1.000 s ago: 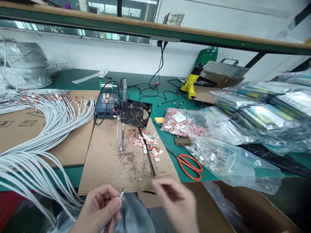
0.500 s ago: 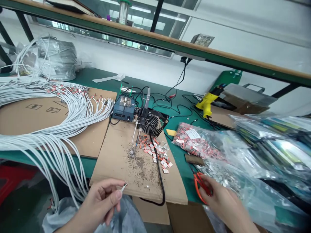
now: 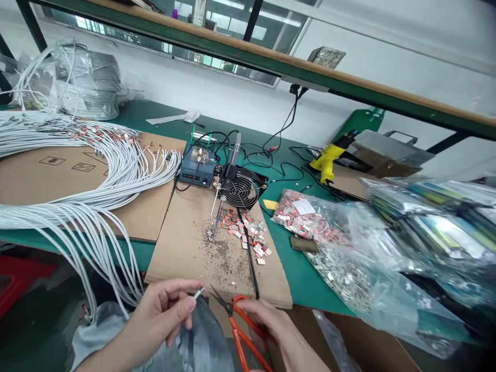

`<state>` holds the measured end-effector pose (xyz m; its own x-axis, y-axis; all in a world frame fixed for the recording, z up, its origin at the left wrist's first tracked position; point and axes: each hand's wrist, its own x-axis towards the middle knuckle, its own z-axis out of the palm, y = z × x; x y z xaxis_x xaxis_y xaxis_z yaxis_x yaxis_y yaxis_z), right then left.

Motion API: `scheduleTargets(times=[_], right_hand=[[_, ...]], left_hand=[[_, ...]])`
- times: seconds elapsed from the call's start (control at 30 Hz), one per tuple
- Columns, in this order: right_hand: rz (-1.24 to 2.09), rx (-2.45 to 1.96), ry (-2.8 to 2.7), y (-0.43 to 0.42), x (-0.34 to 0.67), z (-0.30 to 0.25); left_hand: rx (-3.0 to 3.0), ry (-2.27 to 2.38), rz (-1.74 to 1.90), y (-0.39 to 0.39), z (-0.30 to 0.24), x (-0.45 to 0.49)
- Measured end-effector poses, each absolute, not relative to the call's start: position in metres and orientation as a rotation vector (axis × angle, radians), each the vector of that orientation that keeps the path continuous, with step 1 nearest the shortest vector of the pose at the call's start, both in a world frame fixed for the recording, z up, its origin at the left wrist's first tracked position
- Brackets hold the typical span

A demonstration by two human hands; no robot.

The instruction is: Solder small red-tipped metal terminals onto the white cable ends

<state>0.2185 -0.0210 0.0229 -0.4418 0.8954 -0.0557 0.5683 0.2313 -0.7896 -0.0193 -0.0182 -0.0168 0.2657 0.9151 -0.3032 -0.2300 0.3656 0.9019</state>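
Observation:
Between thumb and fingers, my left hand [image 3: 166, 309] pinches the end of a white cable [image 3: 198, 293], whose stripped tip points up and right. My right hand [image 3: 277, 330] grips orange-handled scissors [image 3: 248, 338] just to the right of it. Their dark blades are slightly apart and point toward the cable tip without touching it. Ahead of both hands, small red-and-white connector pieces [image 3: 259, 249] lie scattered on a cardboard sheet [image 3: 186, 248]. A soldering iron [image 3: 228, 181] stands over that sheet, its tip near a heap of solder crumbs.
At left lies a large coil of white cables [image 3: 120, 181]. A blue soldering station [image 3: 197, 168] and a round black fan [image 3: 242, 188] stand at the back. To the right are a bag of red parts [image 3: 302, 214], a bag of metal pieces [image 3: 344, 279] and a yellow heat gun [image 3: 327, 160].
My right hand has brought the scissors left from beside the parts bags to near the cable tip. The left hand keeps its pinch on the cable, almost in place. The view has shifted slightly.

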Motion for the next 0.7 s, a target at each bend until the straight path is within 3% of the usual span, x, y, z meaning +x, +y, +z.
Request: scheduleTargets(times=[0.4, 0.7], right_hand=[[1.069, -1.384, -2.121, -0.026, 0.209, 0.028], [1.316, -1.409, -2.024, -0.032, 0.224, 0.006]], left_hand=[[0.874, 0.945, 0.938, -0.025, -0.022, -0.020], [0.922, 0.950, 0.860, -0.024, -0.010, -0.022]])
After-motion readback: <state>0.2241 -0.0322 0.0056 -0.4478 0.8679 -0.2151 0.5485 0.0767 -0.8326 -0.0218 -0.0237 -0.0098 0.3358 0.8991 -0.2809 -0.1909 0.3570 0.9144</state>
